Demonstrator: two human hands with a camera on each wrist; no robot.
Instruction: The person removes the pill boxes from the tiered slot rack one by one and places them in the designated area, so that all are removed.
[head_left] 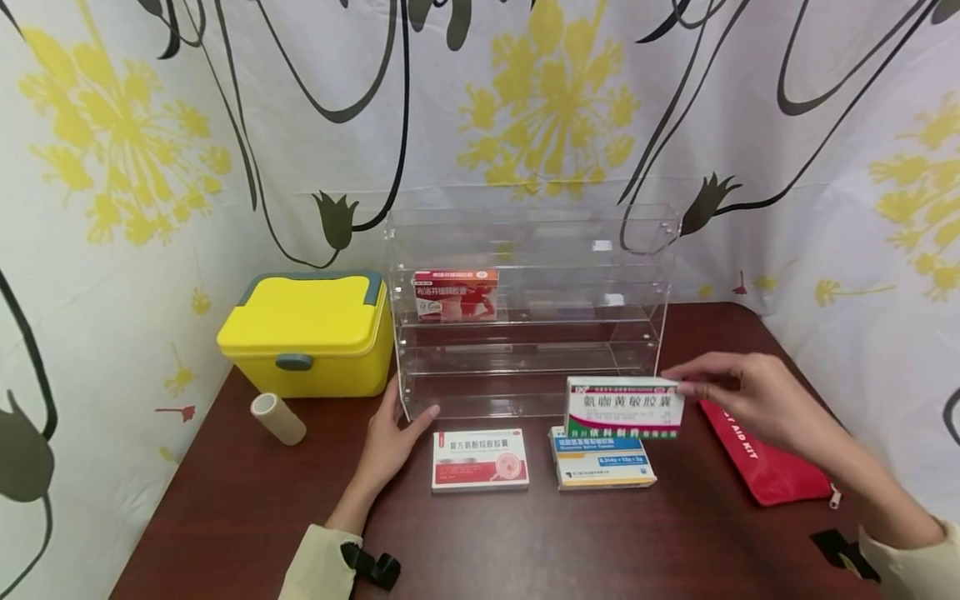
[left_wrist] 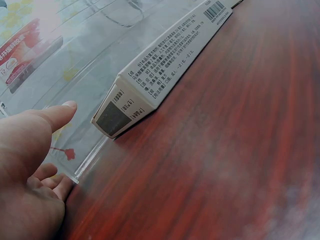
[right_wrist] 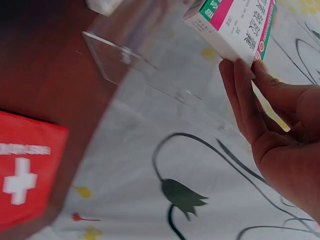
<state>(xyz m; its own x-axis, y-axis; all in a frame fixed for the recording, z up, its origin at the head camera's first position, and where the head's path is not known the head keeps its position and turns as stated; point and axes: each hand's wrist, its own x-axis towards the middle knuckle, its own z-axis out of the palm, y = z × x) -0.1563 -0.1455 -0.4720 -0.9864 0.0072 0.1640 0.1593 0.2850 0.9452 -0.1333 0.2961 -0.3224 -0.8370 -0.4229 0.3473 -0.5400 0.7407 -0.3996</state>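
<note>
My right hand [head_left: 757, 400] pinches the right end of a white medicine box [head_left: 622, 408] with green and magenta bands. The box is raised in front of the clear acrylic display rack [head_left: 525, 406], its printed face toward me. In the right wrist view, thumb and fingertips hold one end of this box [right_wrist: 235, 30]. My left hand [head_left: 390, 437] rests at the rack's lower left corner, thumb extended in front and fingers along the side. A red-and-white medicine box [head_left: 480, 461] lies right of it on the table. A blue-and-white medicine box [head_left: 603, 467] lies partly hidden beneath the raised one.
On an upper rack tier, at its left, stands a red ibuprofen box [head_left: 456, 296]. A yellow lidded case [head_left: 307, 333] sits left of the rack, with a cream cylinder [head_left: 278, 418] before it. A red first aid pouch [head_left: 772, 462] lies at the right, under my right forearm.
</note>
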